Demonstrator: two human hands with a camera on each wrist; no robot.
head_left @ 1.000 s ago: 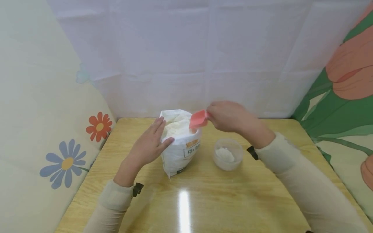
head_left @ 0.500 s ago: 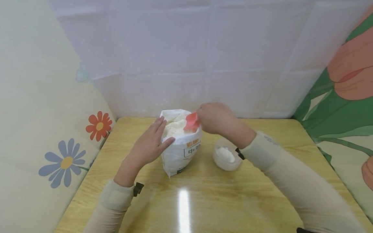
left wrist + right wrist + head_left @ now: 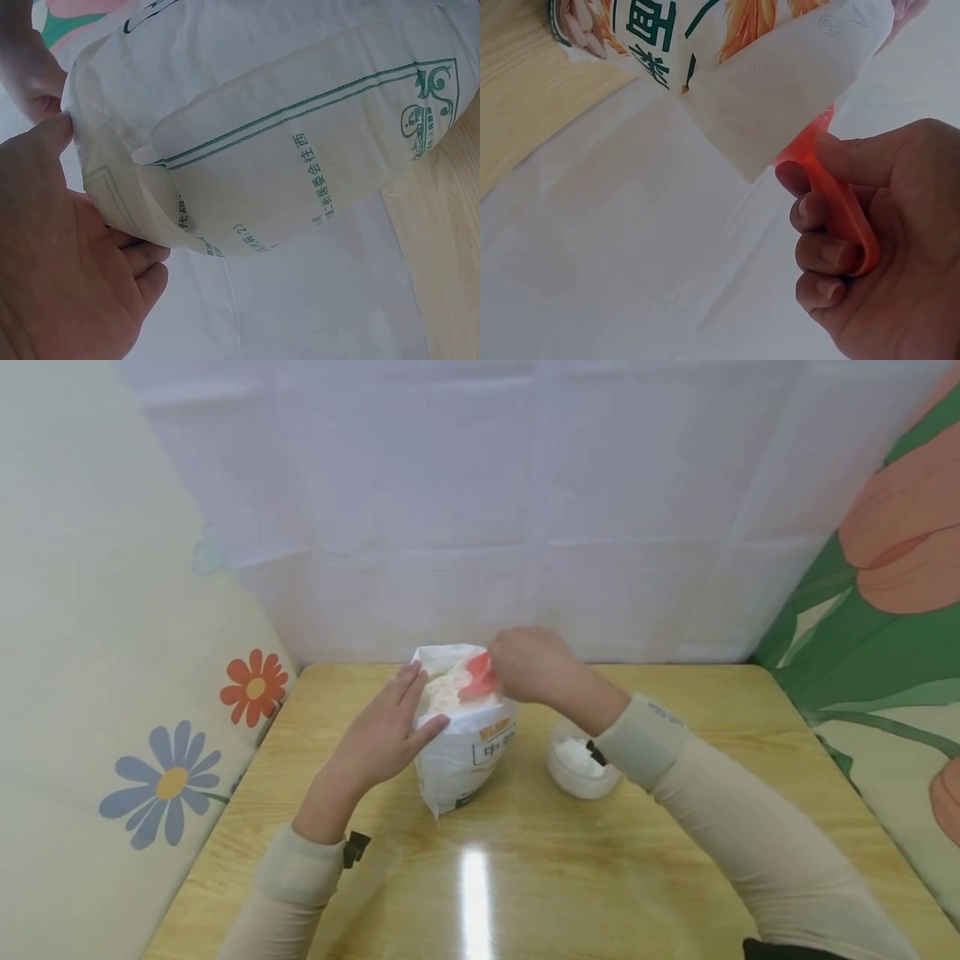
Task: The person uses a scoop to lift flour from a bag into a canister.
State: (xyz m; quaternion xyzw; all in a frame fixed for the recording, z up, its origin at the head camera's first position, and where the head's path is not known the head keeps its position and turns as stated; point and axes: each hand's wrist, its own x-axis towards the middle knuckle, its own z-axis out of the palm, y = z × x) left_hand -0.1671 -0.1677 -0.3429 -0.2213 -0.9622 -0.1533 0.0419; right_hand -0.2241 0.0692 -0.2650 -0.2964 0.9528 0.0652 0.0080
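Note:
A white flour bag (image 3: 467, 756) stands upright with its mouth open and pale flour (image 3: 444, 692) showing inside. My left hand (image 3: 382, 727) grips the bag's rim on the near left, thumb apart from the fingers; in the left wrist view, the fingertips (image 3: 152, 279) curl at the bag's edge. Curled round the handle of a red scoop (image 3: 478, 678), my right hand (image 3: 534, 667) is at the right side of the bag's mouth. The scoop's head dips into the mouth; its handle (image 3: 847, 214) shows in the right wrist view, its head partly hidden by the bag.
A clear bowl (image 3: 583, 789) with some white flour stands right of the bag, partly under my right wrist. The wooden table (image 3: 555, 877) has a bright reflection near the front. A white cloth (image 3: 420, 510) hangs behind, with flowered cloths at both sides.
My right hand has moved left with the scoop, which went from the bag's right rim further into the mouth. The left hand and the bag have stayed in place.

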